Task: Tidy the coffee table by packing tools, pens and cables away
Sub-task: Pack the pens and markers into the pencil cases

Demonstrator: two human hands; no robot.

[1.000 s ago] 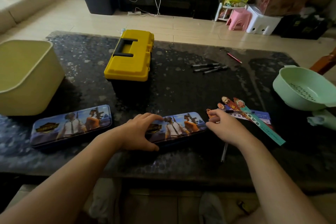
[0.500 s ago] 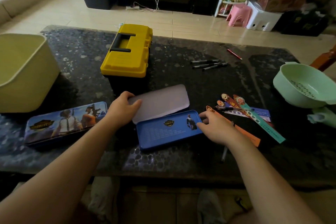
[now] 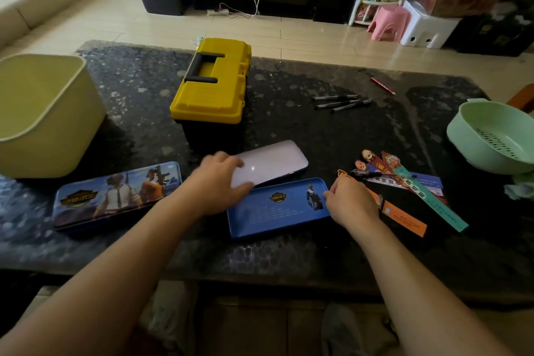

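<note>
Since half a second ago the pale-faced tin lid [image 3: 274, 162] is lying lower and flatter behind its tray, and the left hand [image 3: 216, 185] is now spreading across the lid's left end instead of curling at its edge. A second ago this case was shut.

The dark speckled stone table [image 3: 318, 130] is carrying nearly all the clutter, so I am judging the tidying as barely begun. The pale yellow plastic bin [image 3: 43, 113] is sitting at the left edge. The yellow-lidded black plastic toolbox [image 3: 213, 87] is standing shut mid-table, and the mint green plastic colander [image 3: 497, 139] is sitting far right. A closed printed tin pencil case [image 3: 115, 196] is lying front left.

Just right of it, the blue tray [image 3: 274, 208] of the opened case is lying with no pen in it yet. The right hand [image 3: 351, 202] is gripping the tray's right end, fingers curled at the rim, much where it was before. The left hand is blurring, so I cannot tell whether it is gripping the lid or only pressing it.

The colourful paper bookmarks [image 3: 404, 179] are fanning out just beside the right hand. Three black pens [image 3: 341, 102] are lying together well back, with a thin red pen [image 3: 383, 85] beyond them, all waiting to be packed.
</note>
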